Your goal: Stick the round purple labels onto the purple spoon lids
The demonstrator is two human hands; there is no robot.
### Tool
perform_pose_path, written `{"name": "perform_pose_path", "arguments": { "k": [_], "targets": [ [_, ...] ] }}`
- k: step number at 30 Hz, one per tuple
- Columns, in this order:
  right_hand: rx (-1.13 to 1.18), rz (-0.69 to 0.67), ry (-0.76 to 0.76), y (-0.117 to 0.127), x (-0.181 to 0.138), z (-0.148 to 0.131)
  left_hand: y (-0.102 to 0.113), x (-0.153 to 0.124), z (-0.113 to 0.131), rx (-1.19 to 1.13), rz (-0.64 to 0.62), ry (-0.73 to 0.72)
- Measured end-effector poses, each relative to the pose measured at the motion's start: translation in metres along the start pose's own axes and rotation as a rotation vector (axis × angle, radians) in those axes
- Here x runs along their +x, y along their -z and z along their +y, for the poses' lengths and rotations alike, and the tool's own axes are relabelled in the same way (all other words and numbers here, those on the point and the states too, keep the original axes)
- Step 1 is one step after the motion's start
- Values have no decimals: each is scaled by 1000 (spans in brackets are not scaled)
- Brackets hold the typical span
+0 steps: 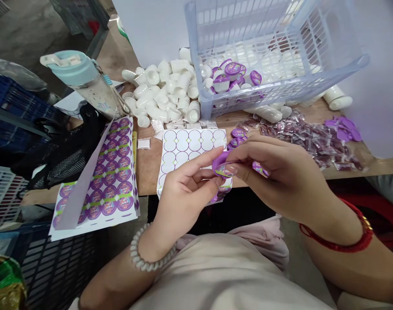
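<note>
Between the thumb and fingers of my left hand (183,196) is a small purple plastic lid (217,161), held tilted above the table edge. My right hand (277,174) pinches at a round printed sticker (224,171) that lies against the lid; how much of it is stuck down I cannot tell. Below both hands lies a white sticker sheet (170,148) with rows of bare circles; printed stickers show at its near right corner. Just behind my right fingers sit several stickered purple lids (238,134), partly hidden.
A pale blue plastic basket (212,105) holds white cups and purple-lidded cups. White cups (164,92) are heaped left of it. Small brown sachets (316,137) and plain purple lids (343,128) lie right. Printed sticker sheets (110,181) overhang the table beside a bottle (86,84) and black mesh (67,146).
</note>
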State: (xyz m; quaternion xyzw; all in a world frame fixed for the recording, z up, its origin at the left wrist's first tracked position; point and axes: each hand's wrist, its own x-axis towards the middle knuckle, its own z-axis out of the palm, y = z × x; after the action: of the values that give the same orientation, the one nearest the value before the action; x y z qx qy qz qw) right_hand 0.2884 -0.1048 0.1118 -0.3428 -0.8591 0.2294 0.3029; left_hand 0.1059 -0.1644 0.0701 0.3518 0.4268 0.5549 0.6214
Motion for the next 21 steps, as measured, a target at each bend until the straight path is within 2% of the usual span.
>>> {"name": "perform_pose_path", "arguments": {
  "k": [6, 16, 21],
  "targets": [
    [15, 7, -21, -2, 2, -1, 2, 1, -1, 12, 7, 5],
    [-110, -22, 20, -4, 0, -1, 2, 3, 1, -91, 4, 18],
    [-126, 9, 72, -7, -3, -4, 2, 7, -2, -149, 14, 20]
  ]
}}
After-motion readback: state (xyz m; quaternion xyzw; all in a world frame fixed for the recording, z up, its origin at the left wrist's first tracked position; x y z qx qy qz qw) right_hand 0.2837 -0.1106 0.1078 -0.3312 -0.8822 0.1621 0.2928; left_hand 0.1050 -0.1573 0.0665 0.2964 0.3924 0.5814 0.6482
